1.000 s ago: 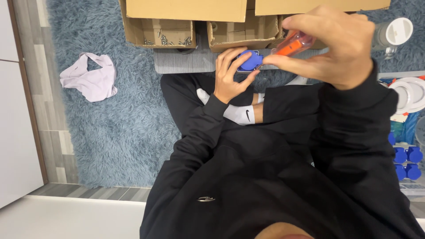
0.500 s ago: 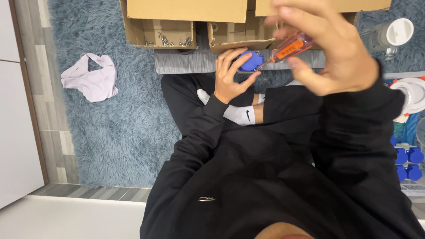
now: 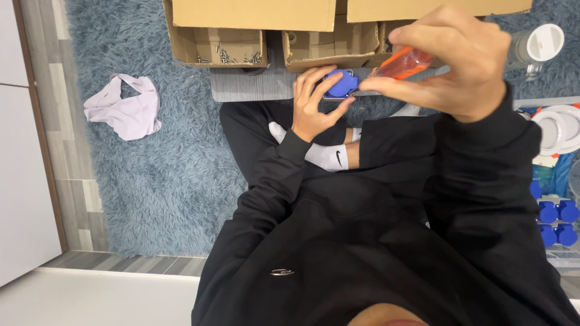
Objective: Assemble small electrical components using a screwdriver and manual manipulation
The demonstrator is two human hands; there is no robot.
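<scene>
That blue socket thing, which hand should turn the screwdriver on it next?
Probably the right hand: it grips the orange screwdriver, whose tip points at the blue socket. The left hand is busy holding that socket.

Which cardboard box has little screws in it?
The left cardboard box, by the blue rug's top edge: small metal screws lie along its bottom. The box beside it shows none.
</scene>
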